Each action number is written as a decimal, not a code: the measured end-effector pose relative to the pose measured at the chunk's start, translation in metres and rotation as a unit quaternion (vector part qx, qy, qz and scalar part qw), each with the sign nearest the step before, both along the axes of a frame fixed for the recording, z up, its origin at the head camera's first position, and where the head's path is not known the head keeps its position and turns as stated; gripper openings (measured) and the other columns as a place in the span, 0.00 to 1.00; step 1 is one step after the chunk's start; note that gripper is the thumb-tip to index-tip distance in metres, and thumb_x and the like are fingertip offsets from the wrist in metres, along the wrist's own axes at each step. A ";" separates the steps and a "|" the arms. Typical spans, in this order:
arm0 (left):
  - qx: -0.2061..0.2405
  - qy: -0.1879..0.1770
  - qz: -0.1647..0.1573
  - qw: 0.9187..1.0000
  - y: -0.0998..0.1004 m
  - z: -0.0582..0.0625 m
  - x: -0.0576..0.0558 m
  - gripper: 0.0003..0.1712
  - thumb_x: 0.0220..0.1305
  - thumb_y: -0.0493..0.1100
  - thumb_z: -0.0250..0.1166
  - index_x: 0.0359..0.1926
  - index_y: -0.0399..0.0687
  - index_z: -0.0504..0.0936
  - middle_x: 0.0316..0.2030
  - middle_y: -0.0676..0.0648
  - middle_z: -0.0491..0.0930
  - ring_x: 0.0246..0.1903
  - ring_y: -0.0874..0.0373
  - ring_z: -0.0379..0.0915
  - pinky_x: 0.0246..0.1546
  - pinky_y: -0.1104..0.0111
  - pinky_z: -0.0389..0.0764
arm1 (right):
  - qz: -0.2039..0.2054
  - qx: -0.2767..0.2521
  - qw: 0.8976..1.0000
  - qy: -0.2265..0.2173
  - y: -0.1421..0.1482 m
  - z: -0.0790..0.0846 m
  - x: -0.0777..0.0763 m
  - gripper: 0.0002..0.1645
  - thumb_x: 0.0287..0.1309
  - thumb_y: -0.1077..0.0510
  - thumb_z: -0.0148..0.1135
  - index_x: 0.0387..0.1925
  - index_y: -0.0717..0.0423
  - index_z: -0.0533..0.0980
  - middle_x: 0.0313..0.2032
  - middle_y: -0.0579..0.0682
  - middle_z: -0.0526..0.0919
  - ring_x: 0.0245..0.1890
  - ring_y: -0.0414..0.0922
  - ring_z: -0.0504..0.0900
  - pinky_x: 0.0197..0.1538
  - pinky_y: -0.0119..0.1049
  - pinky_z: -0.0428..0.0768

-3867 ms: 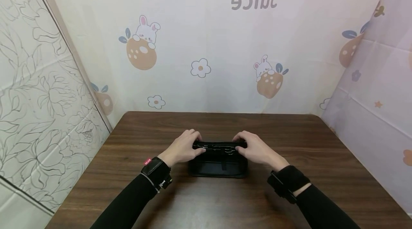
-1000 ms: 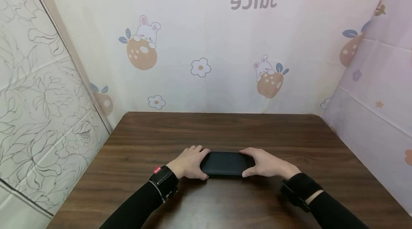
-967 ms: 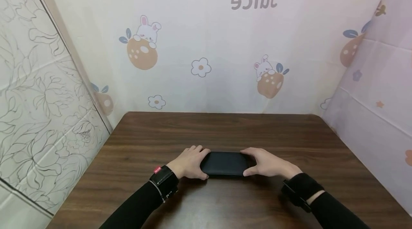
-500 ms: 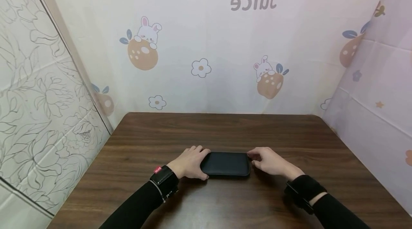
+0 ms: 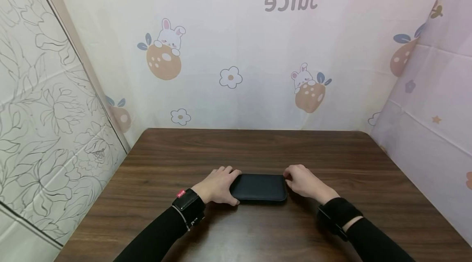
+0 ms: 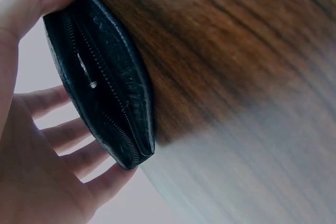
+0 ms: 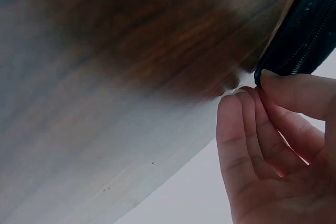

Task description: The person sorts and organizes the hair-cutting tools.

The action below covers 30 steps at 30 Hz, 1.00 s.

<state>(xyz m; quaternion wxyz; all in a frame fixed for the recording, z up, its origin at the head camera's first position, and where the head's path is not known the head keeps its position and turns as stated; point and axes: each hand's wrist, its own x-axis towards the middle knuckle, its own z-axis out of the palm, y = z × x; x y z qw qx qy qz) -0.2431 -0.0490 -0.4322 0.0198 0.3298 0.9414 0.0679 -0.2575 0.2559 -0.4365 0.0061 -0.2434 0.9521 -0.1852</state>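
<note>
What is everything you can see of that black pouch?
The black pouch looks like leather, with rounded corners and a zipper. It lies flat on the wooden table, gaping at its left end, with the inside dark. The left hand grips that end; the right hand pinches the far right corner.

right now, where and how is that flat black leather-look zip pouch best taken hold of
Probably by the right short end, coming from the right: the flat black leather-look zip pouch lies flat, long side crosswise, so a hand could span its narrow width. The left hand holds the left end; the right hand touches the far right corner.
</note>
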 end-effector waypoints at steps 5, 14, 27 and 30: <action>-0.002 -0.001 0.000 1.000 0.000 0.000 0.000 0.50 0.39 0.67 0.67 0.63 0.54 0.63 0.50 0.51 0.67 0.47 0.55 0.62 0.47 0.57 0.67 | 0.002 0.012 1.000 0.015 -0.002 0.001 -0.001 0.05 0.52 0.65 0.59 0.32 0.54 0.77 0.28 0.45 0.75 0.27 0.37 0.72 0.30 0.35 0.74; -0.006 0.001 0.002 1.000 0.000 -0.002 0.001 0.50 0.40 0.67 0.66 0.64 0.54 0.62 0.51 0.50 0.67 0.48 0.55 0.62 0.48 0.57 0.67 | 0.001 0.019 1.000 0.014 -0.002 0.000 -0.002 0.06 0.49 0.64 0.59 0.30 0.51 0.76 0.25 0.42 0.73 0.24 0.37 0.69 0.27 0.34 0.72; -0.005 -0.010 0.007 1.000 -0.002 0.000 0.000 0.50 0.41 0.67 0.66 0.64 0.55 0.61 0.53 0.49 0.67 0.50 0.54 0.61 0.50 0.57 0.66 | 0.010 0.014 1.000 0.007 0.010 0.004 0.000 0.07 0.48 0.64 0.60 0.30 0.50 0.78 0.28 0.41 0.75 0.26 0.37 0.70 0.29 0.35 0.72; -0.006 -0.010 0.009 1.000 -0.001 0.000 0.000 0.50 0.41 0.67 0.66 0.64 0.56 0.61 0.53 0.50 0.67 0.50 0.54 0.61 0.50 0.57 0.66 | 0.006 0.013 1.000 0.002 0.012 0.005 0.001 0.07 0.48 0.64 0.61 0.30 0.51 0.78 0.27 0.41 0.75 0.26 0.37 0.70 0.29 0.35 0.72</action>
